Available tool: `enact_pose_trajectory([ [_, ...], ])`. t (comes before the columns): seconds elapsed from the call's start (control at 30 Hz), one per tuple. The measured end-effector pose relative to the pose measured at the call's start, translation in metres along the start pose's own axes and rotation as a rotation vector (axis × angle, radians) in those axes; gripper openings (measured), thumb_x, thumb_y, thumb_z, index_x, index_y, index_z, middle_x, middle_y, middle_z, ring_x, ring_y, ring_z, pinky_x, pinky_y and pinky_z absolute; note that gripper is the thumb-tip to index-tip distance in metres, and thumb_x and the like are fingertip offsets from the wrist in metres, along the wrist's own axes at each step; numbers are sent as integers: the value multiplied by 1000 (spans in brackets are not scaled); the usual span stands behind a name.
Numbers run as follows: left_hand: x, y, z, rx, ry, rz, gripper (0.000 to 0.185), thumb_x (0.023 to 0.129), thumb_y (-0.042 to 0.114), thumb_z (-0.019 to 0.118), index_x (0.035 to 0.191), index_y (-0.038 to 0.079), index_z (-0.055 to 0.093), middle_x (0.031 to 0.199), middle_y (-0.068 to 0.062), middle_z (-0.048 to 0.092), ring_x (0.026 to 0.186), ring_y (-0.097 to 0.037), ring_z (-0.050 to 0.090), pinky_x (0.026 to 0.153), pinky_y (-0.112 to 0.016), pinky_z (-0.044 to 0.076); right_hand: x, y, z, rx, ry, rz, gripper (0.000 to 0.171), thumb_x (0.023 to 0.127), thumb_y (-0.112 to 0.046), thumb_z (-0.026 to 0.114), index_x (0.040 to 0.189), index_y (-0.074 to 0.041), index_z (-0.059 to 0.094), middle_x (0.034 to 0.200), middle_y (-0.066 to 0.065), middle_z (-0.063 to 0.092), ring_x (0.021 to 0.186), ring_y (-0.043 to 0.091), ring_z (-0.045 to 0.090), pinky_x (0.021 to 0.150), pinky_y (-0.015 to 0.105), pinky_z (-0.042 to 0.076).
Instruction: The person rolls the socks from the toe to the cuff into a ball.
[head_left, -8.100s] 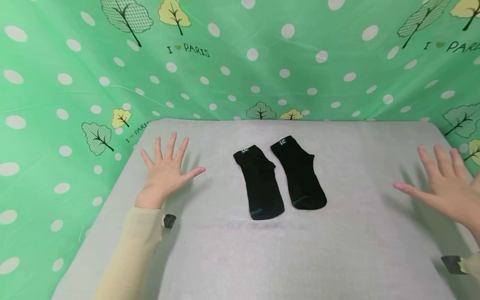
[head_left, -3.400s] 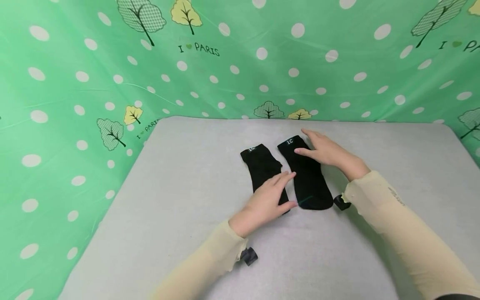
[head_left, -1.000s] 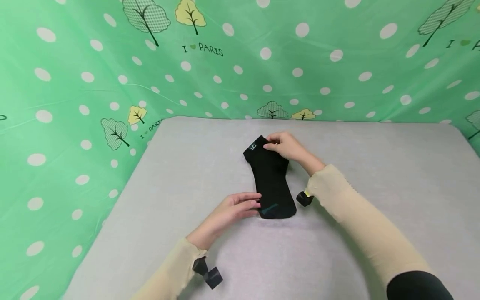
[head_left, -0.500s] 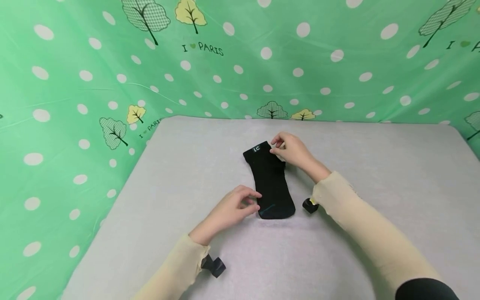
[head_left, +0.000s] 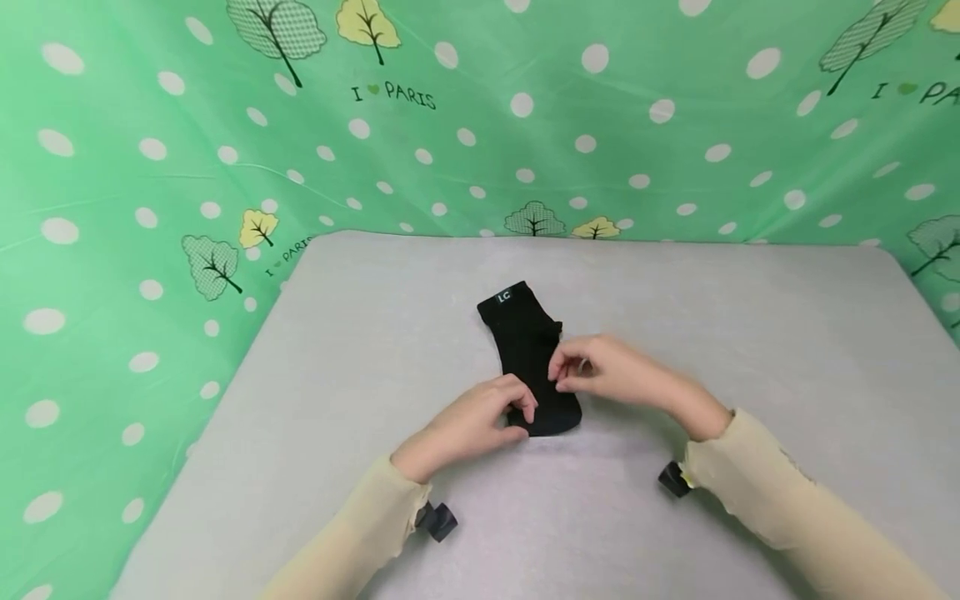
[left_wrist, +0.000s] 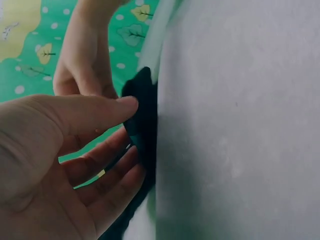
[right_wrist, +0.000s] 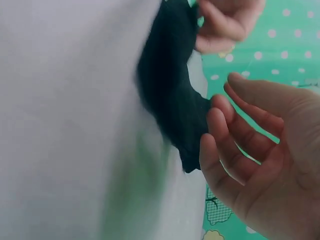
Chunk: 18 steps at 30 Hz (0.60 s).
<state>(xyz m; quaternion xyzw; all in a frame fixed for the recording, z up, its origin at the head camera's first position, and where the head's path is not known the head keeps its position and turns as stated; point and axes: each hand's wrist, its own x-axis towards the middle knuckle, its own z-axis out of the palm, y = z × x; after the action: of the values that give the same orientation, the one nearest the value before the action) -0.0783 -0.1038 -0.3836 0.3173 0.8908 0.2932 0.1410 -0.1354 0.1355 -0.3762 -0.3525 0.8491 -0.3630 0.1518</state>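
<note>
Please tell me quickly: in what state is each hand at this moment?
Left hand: open, loosely curved at the toe of the black sock; touch unclear.
Right hand: open, loosely curved at the sock's side, holding nothing.

Black sock (head_left: 525,337), pale "LC" (head_left: 503,296) on cuff, lying on grey tabletop (head_left: 750,333), toe nearest

Left grip (head_left: 474,419), right grip (head_left: 609,368) near each other, loosely curved.
</note>
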Motion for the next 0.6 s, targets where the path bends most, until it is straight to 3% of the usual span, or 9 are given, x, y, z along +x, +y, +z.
enact_pose_trajectory([
  [0.23, 4, -5, 3, 41, 23, -1, 13, 88, 11, 74, 91, 16, 63, 99, 4, 61, 93, -13, 62, 88, -26, 53, -19, -2, 16, -81, -54, -50, 9, 87, -10, 75, 92, -16, 70, 90, -9, 65, 81, 3, 60, 76, 27, 55],
  [0.6, 6, -5, 6, 157, -20, -23, 26, 80, 14, 83, 94, 16, 61, 100, 3, 57, 88, -13, 55, 84, -29, 50, -28, 1, 27, -194, -58, -46, 22, 81, -14, 81, 96, -21, 67, 98, -10, 64, 88, 8, 58, 80, 27, 52],
])
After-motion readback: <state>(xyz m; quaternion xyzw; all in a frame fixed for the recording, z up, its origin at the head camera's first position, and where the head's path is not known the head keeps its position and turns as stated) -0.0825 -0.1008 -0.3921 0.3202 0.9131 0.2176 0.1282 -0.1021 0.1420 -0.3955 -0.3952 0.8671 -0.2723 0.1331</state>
